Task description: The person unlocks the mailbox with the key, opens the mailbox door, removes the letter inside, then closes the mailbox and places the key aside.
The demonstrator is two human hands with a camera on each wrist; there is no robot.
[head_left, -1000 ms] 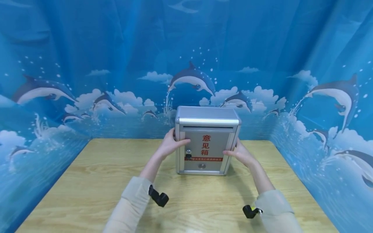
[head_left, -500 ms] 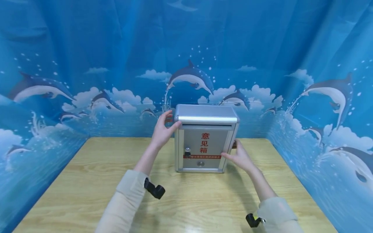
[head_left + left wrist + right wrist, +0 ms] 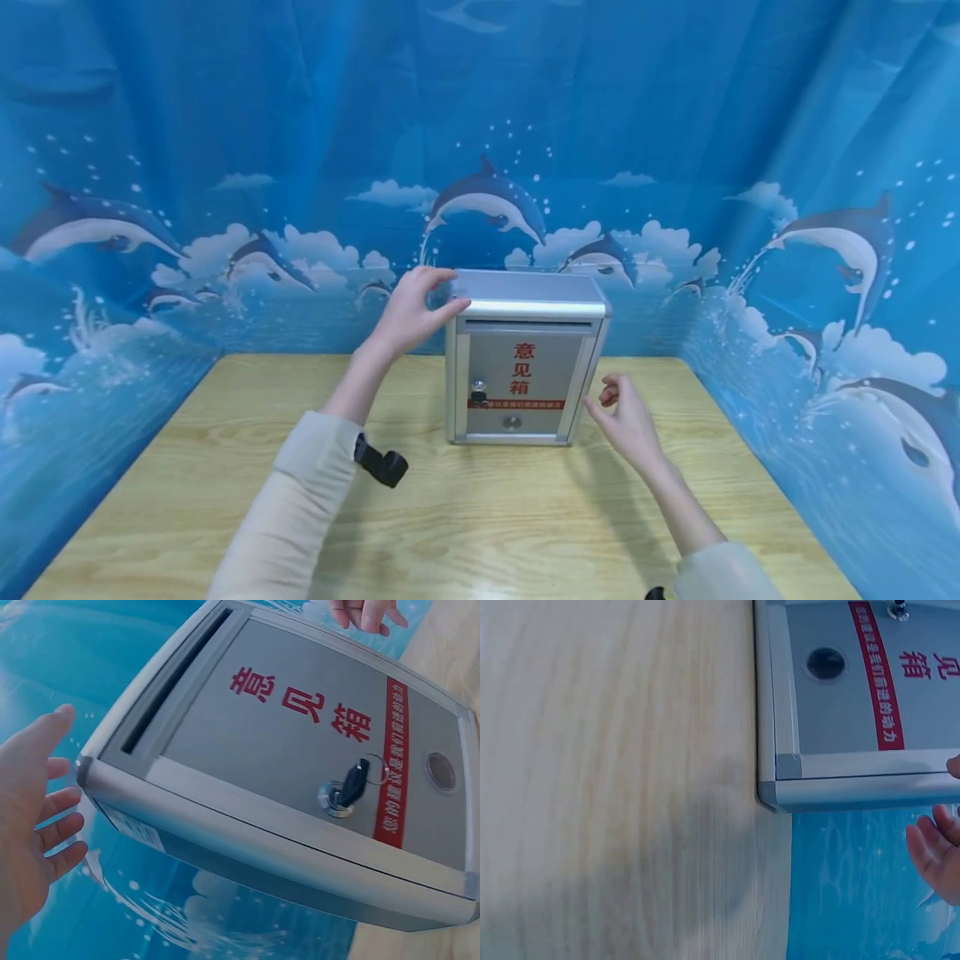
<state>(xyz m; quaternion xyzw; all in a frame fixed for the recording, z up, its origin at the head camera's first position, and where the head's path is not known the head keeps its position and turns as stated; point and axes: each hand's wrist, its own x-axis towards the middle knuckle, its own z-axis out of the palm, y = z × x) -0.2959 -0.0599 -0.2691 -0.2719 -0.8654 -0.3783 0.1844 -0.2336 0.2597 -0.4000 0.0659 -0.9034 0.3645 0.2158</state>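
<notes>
A silver metal suggestion box (image 3: 525, 367) with red lettering stands upright at the far side of the table. My left hand (image 3: 412, 312) is at its upper left corner, thumb and fingers spread; in the left wrist view a small gap separates that hand (image 3: 30, 802) from the corner. Beside the box's right side is my right hand (image 3: 628, 421), its fingers loosely bent and holding nothing. A black-headed key (image 3: 356, 784) with a ring sits in the front lock. Above the lettering runs a long slot (image 3: 176, 682), and below it is a round window (image 3: 440, 772).
The box rests on a light wood-grain table (image 3: 420, 517), close to its back edge. A blue curtain (image 3: 300, 167) printed with dolphins hangs behind and on both sides. A black wrist camera (image 3: 384, 462) sticks out from the left sleeve.
My left hand has let go of the box's left side and risen to its upper left corner. My right hand has come off the right side. The box stays in place.
</notes>
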